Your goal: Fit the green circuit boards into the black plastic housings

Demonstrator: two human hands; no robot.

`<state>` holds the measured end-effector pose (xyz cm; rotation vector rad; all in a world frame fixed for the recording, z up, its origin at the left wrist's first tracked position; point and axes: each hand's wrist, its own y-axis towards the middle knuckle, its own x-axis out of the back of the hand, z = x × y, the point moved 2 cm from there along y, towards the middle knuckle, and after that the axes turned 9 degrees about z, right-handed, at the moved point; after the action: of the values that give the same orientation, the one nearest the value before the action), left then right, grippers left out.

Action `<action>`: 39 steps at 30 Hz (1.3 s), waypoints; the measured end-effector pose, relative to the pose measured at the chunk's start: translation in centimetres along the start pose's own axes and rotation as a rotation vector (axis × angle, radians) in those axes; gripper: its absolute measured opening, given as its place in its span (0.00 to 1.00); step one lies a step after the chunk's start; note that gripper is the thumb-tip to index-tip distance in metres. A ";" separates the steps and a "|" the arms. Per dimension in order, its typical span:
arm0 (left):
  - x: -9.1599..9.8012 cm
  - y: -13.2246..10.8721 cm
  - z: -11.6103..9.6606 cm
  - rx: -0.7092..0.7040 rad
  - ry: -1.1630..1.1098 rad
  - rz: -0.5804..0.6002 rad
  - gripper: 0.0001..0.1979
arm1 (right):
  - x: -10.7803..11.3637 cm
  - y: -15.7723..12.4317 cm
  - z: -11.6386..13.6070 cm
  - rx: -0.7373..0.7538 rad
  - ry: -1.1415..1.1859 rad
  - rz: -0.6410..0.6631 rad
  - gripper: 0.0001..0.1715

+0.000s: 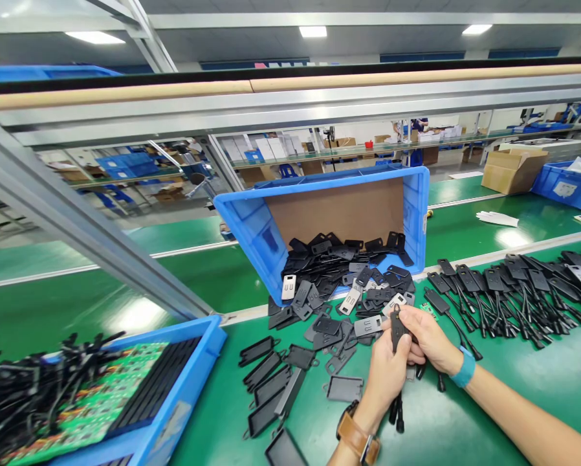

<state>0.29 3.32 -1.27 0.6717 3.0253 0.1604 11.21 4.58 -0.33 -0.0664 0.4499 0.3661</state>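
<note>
Both my hands close on one small black plastic case with cables (396, 327) above the green workbench. My left hand (386, 367), wearing a brown watch strap, grips its lower part. The fingers of my right hand (429, 338), with a teal wristband, pinch its upper edge. Black cable ends (400, 421) hang below my left hand. Just beyond the hands lie loose flat covers (368, 325), black and grey. A small green circuit board (429, 310) is partly hidden behind my right hand. Open black case shells (345, 388) lie to the left of my hands.
A tilted blue bin (419, 223) spills black covers onto the bench. Rows of cabled black cases (494, 281) lie at right. At left, a blue tray (193, 382) holds green boards (96, 395) and cables. A metal post (101, 220) and overhead rail (290, 107) frame the bench. A white glove (497, 219) lies behind.
</note>
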 end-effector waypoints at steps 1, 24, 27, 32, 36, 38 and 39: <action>-0.1 -0.1 -0.1 0.013 -0.053 0.019 0.19 | 0.0 0.0 0.0 -0.004 -0.011 -0.001 0.31; -0.3 -0.2 -0.9 0.162 -0.750 0.200 0.17 | 0.6 0.0 0.3 -0.081 0.012 0.080 0.31; 0.0 -0.2 -1.3 0.139 -0.621 0.189 0.19 | 0.8 0.1 0.5 -0.071 0.069 0.054 0.29; 0.1 -0.1 -0.9 0.139 -0.516 0.148 0.21 | 1.0 0.2 0.1 -0.039 0.027 0.005 0.24; 0.2 -0.1 -0.7 0.152 -0.501 0.139 0.23 | 0.7 0.2 0.0 -0.062 0.012 0.042 0.27; 0.2 0.0 -0.8 0.153 -0.481 0.140 0.25 | 0.5 0.2 0.3 -0.053 0.000 0.039 0.27; 0.2 0.0 -0.9 0.150 -0.462 0.132 0.25 | 0.6 0.2 0.6 -0.027 -0.004 0.027 0.26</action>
<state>0.08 3.29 -0.39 0.7911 2.5682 -0.1949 11.87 5.02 -0.03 -0.0855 0.4419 0.3984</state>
